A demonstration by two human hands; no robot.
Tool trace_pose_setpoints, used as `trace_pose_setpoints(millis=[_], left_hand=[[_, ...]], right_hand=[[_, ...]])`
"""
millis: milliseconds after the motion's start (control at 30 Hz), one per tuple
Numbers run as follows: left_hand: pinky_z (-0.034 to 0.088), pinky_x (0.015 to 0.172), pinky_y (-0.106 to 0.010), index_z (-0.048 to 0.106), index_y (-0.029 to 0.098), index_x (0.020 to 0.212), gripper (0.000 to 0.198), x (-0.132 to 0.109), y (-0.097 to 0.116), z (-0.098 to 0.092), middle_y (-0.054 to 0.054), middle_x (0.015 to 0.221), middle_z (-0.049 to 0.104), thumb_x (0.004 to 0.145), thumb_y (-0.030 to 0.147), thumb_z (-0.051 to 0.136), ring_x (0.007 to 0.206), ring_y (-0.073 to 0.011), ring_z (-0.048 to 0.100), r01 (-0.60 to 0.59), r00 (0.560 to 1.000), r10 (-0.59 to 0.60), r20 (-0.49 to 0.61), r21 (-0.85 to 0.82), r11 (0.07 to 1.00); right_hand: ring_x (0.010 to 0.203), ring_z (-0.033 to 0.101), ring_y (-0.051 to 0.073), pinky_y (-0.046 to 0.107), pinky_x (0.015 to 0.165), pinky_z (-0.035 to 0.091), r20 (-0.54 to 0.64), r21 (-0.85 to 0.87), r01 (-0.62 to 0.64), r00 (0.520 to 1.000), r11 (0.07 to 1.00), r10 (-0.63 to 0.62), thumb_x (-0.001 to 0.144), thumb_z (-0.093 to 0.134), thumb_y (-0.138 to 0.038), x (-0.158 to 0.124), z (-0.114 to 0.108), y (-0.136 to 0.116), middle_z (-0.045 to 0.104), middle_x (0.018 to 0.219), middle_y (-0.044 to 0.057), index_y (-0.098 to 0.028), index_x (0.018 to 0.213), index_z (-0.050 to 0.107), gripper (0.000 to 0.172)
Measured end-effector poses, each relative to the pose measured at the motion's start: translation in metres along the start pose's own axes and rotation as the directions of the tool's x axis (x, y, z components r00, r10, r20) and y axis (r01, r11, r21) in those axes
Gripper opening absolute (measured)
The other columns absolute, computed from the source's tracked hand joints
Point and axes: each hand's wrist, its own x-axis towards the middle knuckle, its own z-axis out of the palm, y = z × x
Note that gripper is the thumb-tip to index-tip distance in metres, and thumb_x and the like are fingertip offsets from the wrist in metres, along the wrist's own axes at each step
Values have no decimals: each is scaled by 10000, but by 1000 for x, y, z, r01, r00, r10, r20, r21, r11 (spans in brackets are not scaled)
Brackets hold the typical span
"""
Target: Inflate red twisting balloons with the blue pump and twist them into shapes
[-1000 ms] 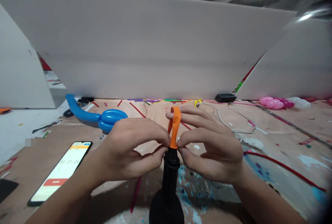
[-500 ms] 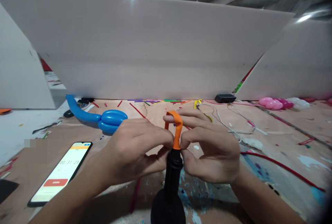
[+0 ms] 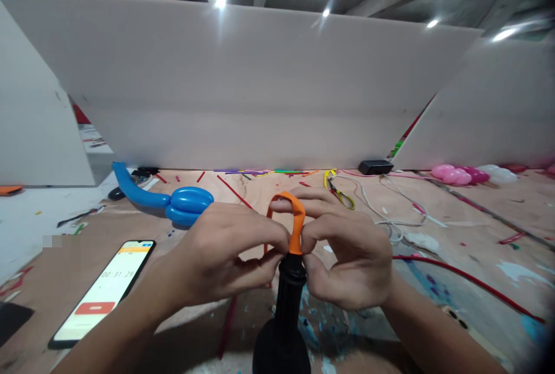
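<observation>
An uninflated orange balloon [image 3: 297, 221] sits with its mouth on the nozzle of an upright black balloon pump [image 3: 289, 296]. Its limp length bends over at the top and hangs down on the left. My left hand [image 3: 236, 241] pinches the balloon's neck from the left, thumb and forefinger at the nozzle. From the right, my right hand [image 3: 347, 252] closes thumb and forefinger on the same neck, while its other fingers reach out behind the orange loop. A blue twisted balloon [image 3: 191, 203] lies beyond my left hand.
A phone [image 3: 104, 293] showing a timer lies at left. Yellow-handled scissors [image 3: 340, 189], a black box [image 3: 375, 167] and a white cable [image 3: 390, 223] lie toward the back. Pink and white balloons [image 3: 453, 174] are at right. A white panel [image 3: 243, 85] stands behind.
The orange balloon's loop has sunk lower and its free end now hangs further down on the left. The scissors show more fully behind my right hand. Both hands keep their pinch.
</observation>
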Motion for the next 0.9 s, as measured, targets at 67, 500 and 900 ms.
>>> trace_pose_setpoints(millis=[67,500,900], left_hand=[[460,611,-184,612,178,824,112,1,-4,1,-6,726,696,802,75,574,636,-94,621,54,998,-57,-28,-99,994],[468,618,-213,609,142,763,165,-4,-43,18,-32,727,652,837,284,647,664,-108,593,483,868,-451,208,-566,668],[532,521,-287,508,168,827,466,-4,-37,72,15,532,545,869,628,444,453,-131,558,547,746,-278,605,-795,-262]], right_hand=[[1095,619,240,435,968,473,-20,-19,-25,999,1000,25,631,590,-37,0,1,1,682,1143,85,-214,805,582,248],[1138,587,254,466,988,436,9,-113,-73,997,991,75,626,584,-43,6,1,7,694,1089,76,-208,764,593,216],[1205,532,238,445,1033,398,175,-144,-265,942,953,288,725,591,-84,3,-2,32,668,1107,83,-184,786,616,119]])
